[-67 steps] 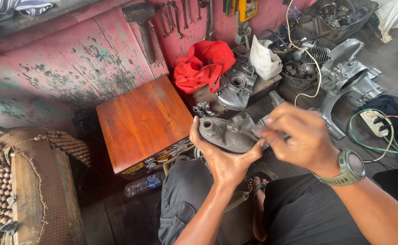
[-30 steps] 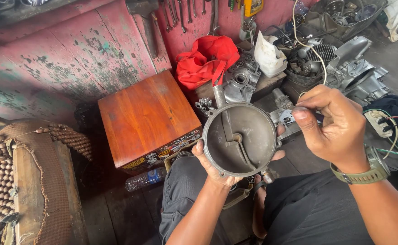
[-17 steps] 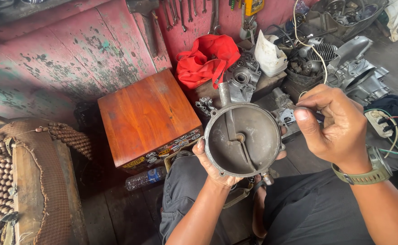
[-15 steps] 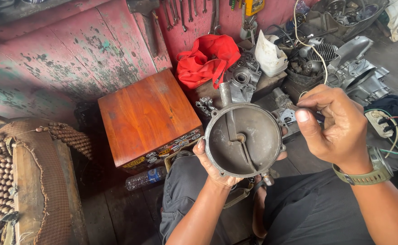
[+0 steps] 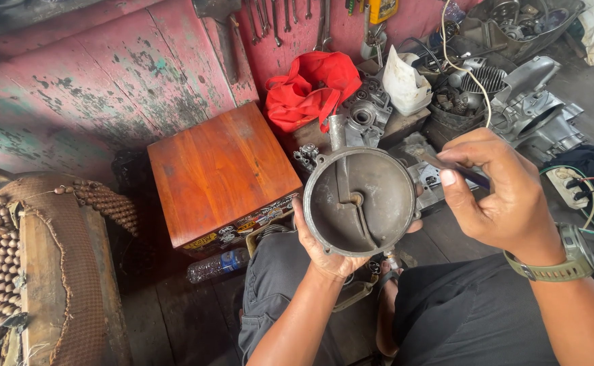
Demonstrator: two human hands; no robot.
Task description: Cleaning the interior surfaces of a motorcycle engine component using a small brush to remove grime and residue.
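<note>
- Head view looks down on a round grey metal cover (image 5: 359,200), dished like a shallow bowl, held up over the person's lap with its hollow side facing the camera
- left hand (image 5: 324,247) cups the cover from below and behind, fingers wrapped round its lower rim, so that grip is closed on the cover
- right hand (image 5: 497,193) sits just beside the cover's right edge, pinched narrow around a thin dark tool (image 5: 456,168) whose tip points at the rim
- to my eye the cover is cast metal: stiff, fairly heavy for its size, probably greasy, so the rim is the safest place to take hold, not the thin inner rib
- close behind stands a reddish wooden box (image 5: 219,169), with a red cloth bag (image 5: 310,88) and grey engine parts (image 5: 527,102) beyond it
- a plastic bottle (image 5: 219,264) lies on the floor under the box
</note>
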